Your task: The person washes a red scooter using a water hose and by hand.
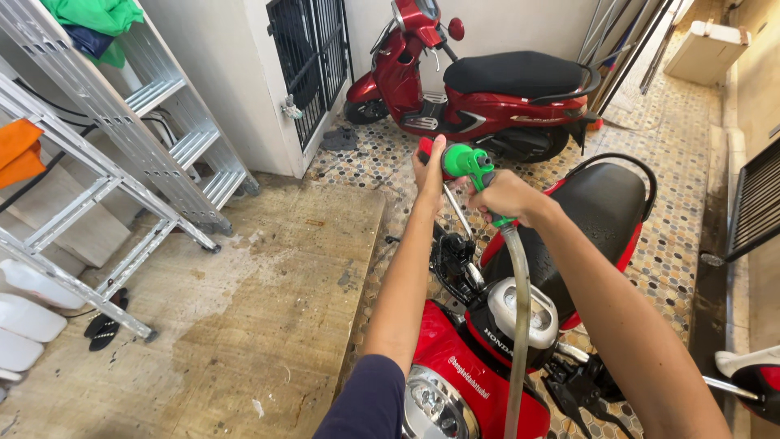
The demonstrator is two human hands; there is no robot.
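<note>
Right hand (505,197) closed round handle of green hose nozzle (467,162), grip tight, nozzle head pointing left and up, held high over near red scooter (479,382). Clear hose (518,317) dropping from under right hand, hanging down past speedometer (522,313) and out bottom of view. Left hand (428,172) raised beside nozzle, palm and fingers cupped at nozzle tip, touching or just off it, cannot tell which; a bit of red showing at top of left hand, unclear what; how far that grip is closed also hard to tell from this angle. Near scooter directly below both arms: headlight (435,402) at bottom, black seat (597,203) behind right forearm, handlebar and brake lever (581,386) lower right. Second red scooter (479,89) parked well apart at back against white wall, black seat, round mirror up. Floor of small hexagon tiles (674,236) under both scooters, wet-stained concrete slab (268,301) to left. Aluminium ladder (122,154) leaning at left with green cloth (93,16) and orange cloth (16,154) draped on it. Black sandals (106,325) near ladder foot. Black barred gate (309,57) in white wall behind slab.
</note>
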